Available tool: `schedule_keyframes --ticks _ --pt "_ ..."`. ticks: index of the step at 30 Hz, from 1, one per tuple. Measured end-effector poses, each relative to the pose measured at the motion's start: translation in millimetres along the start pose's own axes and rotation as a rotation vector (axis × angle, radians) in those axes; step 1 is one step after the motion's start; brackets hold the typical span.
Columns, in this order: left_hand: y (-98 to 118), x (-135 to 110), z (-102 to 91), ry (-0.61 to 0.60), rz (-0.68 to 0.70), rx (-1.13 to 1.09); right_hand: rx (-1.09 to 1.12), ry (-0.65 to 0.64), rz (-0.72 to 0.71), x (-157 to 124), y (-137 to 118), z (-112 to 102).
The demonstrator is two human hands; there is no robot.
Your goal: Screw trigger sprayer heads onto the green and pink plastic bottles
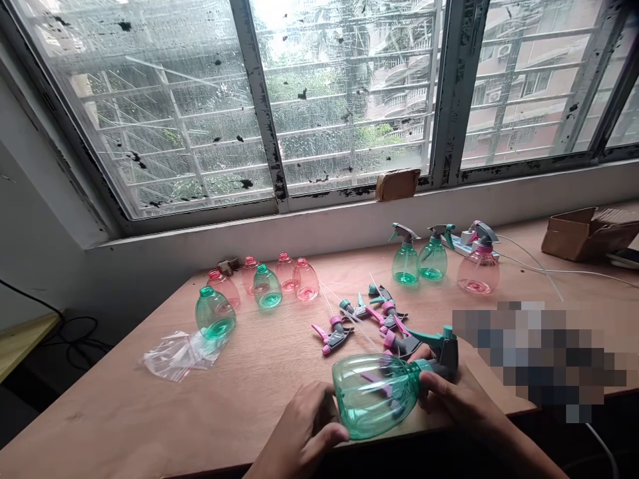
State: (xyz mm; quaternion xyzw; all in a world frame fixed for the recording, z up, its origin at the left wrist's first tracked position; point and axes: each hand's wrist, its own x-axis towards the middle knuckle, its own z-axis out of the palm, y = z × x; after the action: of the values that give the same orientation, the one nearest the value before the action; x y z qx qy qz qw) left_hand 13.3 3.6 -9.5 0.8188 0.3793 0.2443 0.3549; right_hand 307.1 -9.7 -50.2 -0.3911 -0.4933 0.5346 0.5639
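Observation:
A clear green spray bottle [377, 399] lies tilted on its side in the air at the table's front edge, its grey and green spray head [446, 352] pointing right. My left hand [309, 426] curls around its base, thumb at the lower edge. With thumb and fingers, my right hand [449, 396] grips the collar where head and neck meet. Just beyond are several loose trigger spray heads, among them a pink and grey one [337, 336] and a green and grey one [354, 309], with thin tubes. One pink head is partly hidden behind the bottle.
Headless bottles, green [268, 289] and pink [305, 283], stand at the back left near a crumpled plastic bag [180, 356]. Bottles with heads, green [406, 266] and pink [478, 273], stand back right by a power strip [462, 245] and cardboard box [586, 236]. A blurred patch covers the right.

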Motion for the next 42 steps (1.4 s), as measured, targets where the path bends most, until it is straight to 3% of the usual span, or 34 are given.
schedule_keyframes --ticks 6,12,18,23,29,36,42 --pt "-3.1 0.1 0.8 -0.008 0.031 0.019 0.020 -0.008 -0.001 -1.0 1.4 -1.3" --pt "-7.4 -0.3 5.7 0.032 -0.040 -0.091 0.040 0.076 -0.072 0.7 2.1 1.5" --pt "-13.3 -0.9 6.9 0.037 0.045 -0.150 0.030 0.042 0.006 0.7 -3.3 4.5" --pt "-5.9 1.9 0.2 0.033 0.090 -0.044 0.030 0.018 0.020 1.5 -1.9 2.6" --pt "6.7 4.5 -7.5 -0.053 0.131 0.007 0.040 -0.024 0.021 -0.5 2.0 -0.2" --pt "-13.8 -3.5 5.4 0.078 0.057 -0.042 0.042 0.024 -0.084 1.8 6.6 -2.3" --pt "-17.1 -3.3 6.1 0.027 0.145 -0.065 -0.008 -0.004 0.008 -0.1 1.5 1.3"
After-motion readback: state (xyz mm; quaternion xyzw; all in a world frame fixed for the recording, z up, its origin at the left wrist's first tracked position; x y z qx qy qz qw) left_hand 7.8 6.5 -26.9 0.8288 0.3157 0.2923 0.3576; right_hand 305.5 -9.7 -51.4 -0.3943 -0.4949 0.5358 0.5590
